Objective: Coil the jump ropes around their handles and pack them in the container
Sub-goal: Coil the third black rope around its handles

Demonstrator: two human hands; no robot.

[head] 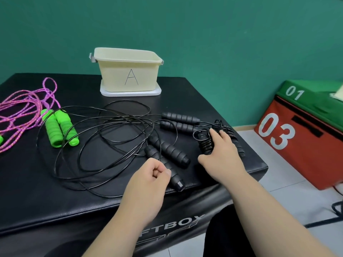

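A coiled black jump rope point(206, 143), its cord wound round its handles, lies at the right edge of the black box; my right hand point(219, 151) rests over it, fingers curled on the bundle. Two more black handle pairs lie nearby, one pair point(179, 121) behind and one pair point(167, 154) in front, their thin black cords point(104, 138) spread in loose loops. My left hand point(150, 179) hovers above the front pair with fingers curled and nothing visibly in them. A cream container point(128, 76) marked "A" stands open at the back. Green handles point(59, 128) with a pink rope point(24, 108) lie left.
Everything sits on a black padded box point(55, 204) whose front edge is close to me. To the right, on the tiled floor, stand a red box point(297, 145) marked "03" and a green one point(311, 97) marked "01". The container rests on its white lid point(130, 92).
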